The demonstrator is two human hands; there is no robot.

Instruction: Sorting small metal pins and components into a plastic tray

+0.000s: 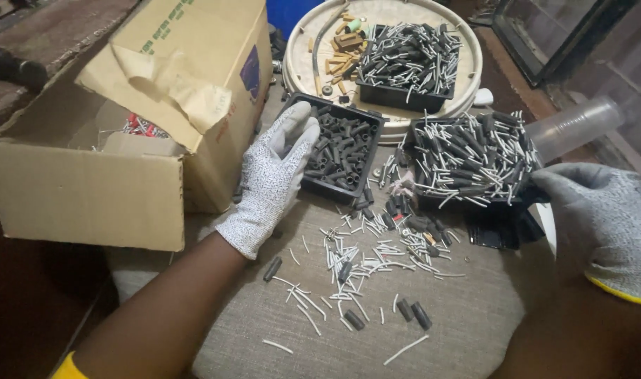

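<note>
The gloved left hand (275, 175), fingers extended and clasping nothing, rests on the near-left edge of a black tray (343, 147) of dark tubes, its long axis running from 7 to 1 o'clock. The gloved right hand (601, 217) pinches the right edge of a second black tray (506, 231) heaped with dark tubes and white sticks. At 9 o'clock stands an open brown cardboard box (89, 189) with a dark printed mark on its side.

Cardboard box (89, 189) left of two trays (345, 151) (475, 158); round tray (468, 77) behind.

Dim, warm indoor light from above, dark murky corners, slight softness and wide-angle stretch at edges.
</note>
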